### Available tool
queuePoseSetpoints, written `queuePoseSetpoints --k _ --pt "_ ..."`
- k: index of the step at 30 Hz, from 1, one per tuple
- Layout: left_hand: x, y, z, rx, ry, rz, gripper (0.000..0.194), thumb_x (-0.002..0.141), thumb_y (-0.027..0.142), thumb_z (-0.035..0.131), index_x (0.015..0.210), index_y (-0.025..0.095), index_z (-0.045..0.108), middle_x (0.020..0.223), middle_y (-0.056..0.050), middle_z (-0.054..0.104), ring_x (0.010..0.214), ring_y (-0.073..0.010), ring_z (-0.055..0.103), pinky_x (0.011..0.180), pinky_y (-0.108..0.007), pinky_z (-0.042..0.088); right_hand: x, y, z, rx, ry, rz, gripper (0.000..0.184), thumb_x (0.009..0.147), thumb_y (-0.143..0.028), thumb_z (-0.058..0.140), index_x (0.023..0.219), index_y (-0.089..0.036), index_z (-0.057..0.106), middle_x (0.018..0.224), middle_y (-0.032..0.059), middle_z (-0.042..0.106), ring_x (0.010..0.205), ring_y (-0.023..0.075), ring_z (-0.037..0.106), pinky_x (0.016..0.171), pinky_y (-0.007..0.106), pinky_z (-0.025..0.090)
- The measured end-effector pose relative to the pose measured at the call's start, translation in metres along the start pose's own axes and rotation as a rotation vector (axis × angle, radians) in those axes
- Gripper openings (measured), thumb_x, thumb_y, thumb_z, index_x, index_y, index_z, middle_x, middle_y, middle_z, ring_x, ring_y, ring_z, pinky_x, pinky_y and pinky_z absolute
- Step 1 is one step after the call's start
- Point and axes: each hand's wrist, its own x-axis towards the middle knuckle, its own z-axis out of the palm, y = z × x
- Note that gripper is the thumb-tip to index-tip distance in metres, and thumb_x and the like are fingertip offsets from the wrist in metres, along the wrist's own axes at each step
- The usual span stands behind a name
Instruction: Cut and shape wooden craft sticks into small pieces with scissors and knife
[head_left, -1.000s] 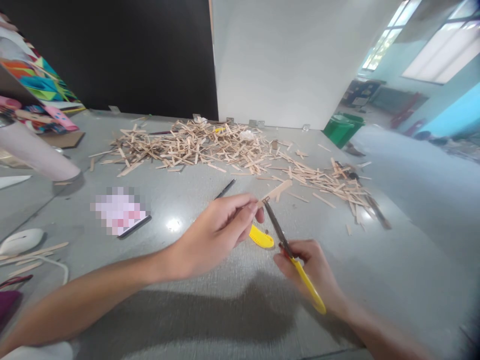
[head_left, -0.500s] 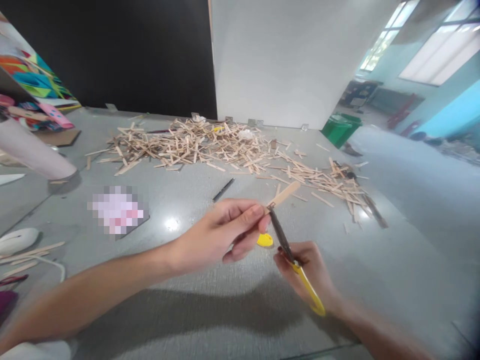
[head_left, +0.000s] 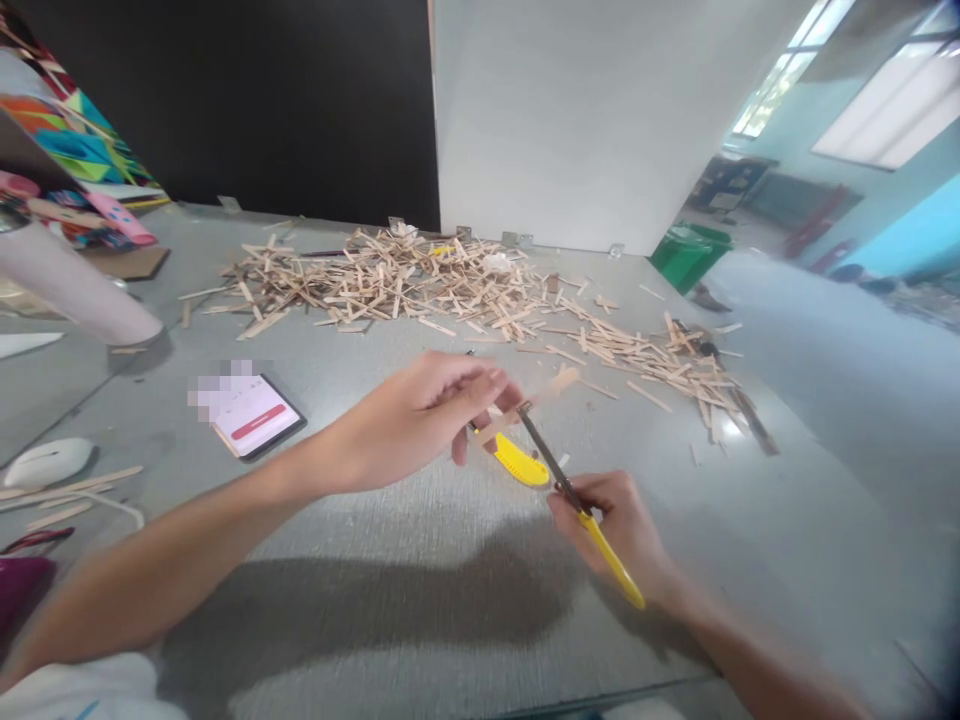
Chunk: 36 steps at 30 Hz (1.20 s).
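Observation:
My left hand [head_left: 420, 415] pinches a flat wooden stick [head_left: 551, 385] that points away to the right above the grey table [head_left: 450, 600]. My right hand [head_left: 611, 525] grips a yellow-handled utility knife [head_left: 581, 510], its dark blade [head_left: 540, 445] angled up to the stick just past my left fingertips. A yellow knife piece [head_left: 517, 462] lies on the table below my left hand.
A wide heap of wooden sticks [head_left: 420, 285] stretches across the far table, trailing to the right [head_left: 675, 365]. A phone [head_left: 255, 415] and a white mouse [head_left: 46, 462] lie at the left, with loose sticks [head_left: 67, 490]. A green bin [head_left: 686, 255] stands beyond the table.
My left hand has lifted slightly and moved farther away with the stick; the knife blade has followed it. More of the yellow piece on the table now shows.

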Motion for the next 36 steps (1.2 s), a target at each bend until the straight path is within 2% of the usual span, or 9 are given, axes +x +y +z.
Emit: queuePoseSetpoints --k 4,9,13,16,18,23,30,33,36 --pt "0.001 0.0 0.008 -0.11 -0.056 0.015 0.039 0.114 0.048 0.053 0.117 0.016 0.075 0.084 -0.004 0.075 0.06 -0.0128 0.072 0.048 -0.019 0.052 0.0 0.001 0.002 -0.044 -0.039 -0.013 0.044 0.095 -0.025 0.055 0.059 -0.023 0.028 0.061 -0.0046 0.021 0.055 0.0089 0.019 0.049 0.027 0.018" --pt "0.006 -0.005 0.01 -0.229 -0.082 -0.023 0.042 0.114 0.046 0.054 0.095 0.014 0.074 0.058 0.0 0.065 0.045 -0.0116 0.065 0.04 -0.017 0.044 0.0 0.004 0.003 -0.017 -0.079 0.036 0.045 0.095 -0.028 0.056 0.059 -0.023 0.029 0.059 -0.0049 0.024 0.054 0.0087 0.02 0.048 0.027 0.017" --pt "0.008 -0.005 0.009 -0.307 -0.044 -0.027 0.041 0.113 0.047 0.058 0.093 0.014 0.073 0.066 -0.004 0.073 0.039 -0.0091 0.06 0.037 -0.017 0.04 0.001 0.007 0.003 -0.025 -0.08 0.097 0.047 0.095 -0.034 0.057 0.058 -0.023 0.03 0.058 -0.0049 0.023 0.053 0.0088 0.021 0.049 0.028 0.016" --pt "0.007 -0.002 0.009 -0.287 0.017 -0.018 0.035 0.114 0.039 0.055 0.094 0.014 0.071 0.071 -0.004 0.076 0.044 -0.0102 0.065 0.039 -0.017 0.045 0.001 0.008 0.002 -0.023 -0.106 0.128 0.049 0.096 -0.041 0.059 0.058 -0.023 0.034 0.058 -0.0048 0.026 0.054 0.01 0.025 0.051 0.028 0.02" --pt "0.007 0.0 0.008 -0.252 0.045 -0.018 0.029 0.114 0.033 0.054 0.097 0.014 0.069 0.07 -0.004 0.075 0.051 -0.0136 0.071 0.043 -0.018 0.05 0.0 0.006 -0.001 -0.008 -0.135 0.14 0.048 0.096 -0.045 0.062 0.06 -0.023 0.039 0.059 -0.0043 0.033 0.056 0.0114 0.031 0.054 0.028 0.026" --pt "0.005 0.001 0.004 -0.216 0.024 -0.025 0.02 0.113 0.028 0.052 0.101 0.017 0.062 0.074 -0.003 0.075 0.061 -0.0166 0.076 0.049 -0.021 0.057 -0.003 0.001 -0.003 0.017 -0.149 0.167 0.041 0.096 -0.05 0.066 0.07 -0.02 0.053 0.068 -0.0021 0.053 0.064 0.0145 0.047 0.065 0.028 0.038" --pt "0.004 0.001 -0.001 -0.164 -0.014 -0.041 0.021 0.116 0.03 0.048 0.1 0.018 0.056 0.081 -0.003 0.078 0.059 -0.0127 0.074 0.052 -0.019 0.057 -0.007 0.009 -0.002 0.059 -0.174 0.18 0.047 0.099 -0.054 0.067 0.07 -0.019 0.057 0.065 -0.0031 0.049 0.062 0.013 0.041 0.057 0.027 0.032" --pt "0.003 0.002 -0.001 -0.152 -0.024 -0.039 0.021 0.115 0.033 0.05 0.1 0.019 0.057 0.072 -0.001 0.074 0.06 -0.0142 0.075 0.051 -0.019 0.057 -0.006 0.009 -0.002 0.054 -0.152 0.179 0.047 0.099 -0.054 0.068 0.068 -0.019 0.058 0.063 -0.0032 0.045 0.062 0.0131 0.04 0.055 0.027 0.029" --pt "0.002 0.003 -0.003 -0.136 0.014 -0.031 0.019 0.114 0.033 0.053 0.101 0.019 0.057 0.06 0.003 0.066 0.067 -0.018 0.078 0.049 -0.018 0.056 -0.004 0.008 -0.001 0.041 -0.146 0.173 0.047 0.099 -0.052 0.068 0.067 -0.018 0.059 0.062 -0.0032 0.043 0.061 0.0128 0.039 0.055 0.027 0.028"
